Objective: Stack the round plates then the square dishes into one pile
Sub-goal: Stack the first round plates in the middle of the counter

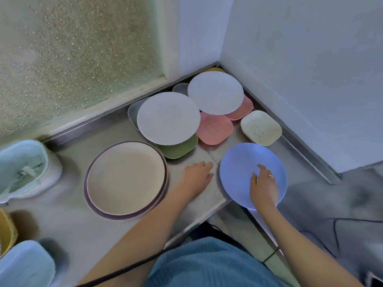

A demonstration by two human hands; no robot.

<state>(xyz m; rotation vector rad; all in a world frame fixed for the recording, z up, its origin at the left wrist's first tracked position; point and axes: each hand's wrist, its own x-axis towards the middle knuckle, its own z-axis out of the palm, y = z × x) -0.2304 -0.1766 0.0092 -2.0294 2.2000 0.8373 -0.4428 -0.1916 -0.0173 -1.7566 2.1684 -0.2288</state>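
Note:
My right hand (pixel 264 185) grips the near rim of a blue round plate (pixel 244 162) that overhangs the steel counter's front edge. My left hand (pixel 198 176) rests flat on the counter just left of it, fingers straight. A beige round plate (pixel 124 178) sits on a purple one (pixel 88 200) at centre left. Two white round plates (pixel 167 118) (pixel 215 92) lie further back on top of square dishes: green (pixel 180 149), pink (pixel 213 129), a second pink (pixel 243 108), grey (pixel 133 111). A cream square dish (pixel 261 127) stands alone at the right.
The steel counter (pixel 72 230) fills a corner, with a frosted window behind and white walls at the right. A pale green basket (pixel 22 168) stands at the left. A yellow container (pixel 6 230) and a light blue object (pixel 24 264) sit at the near left.

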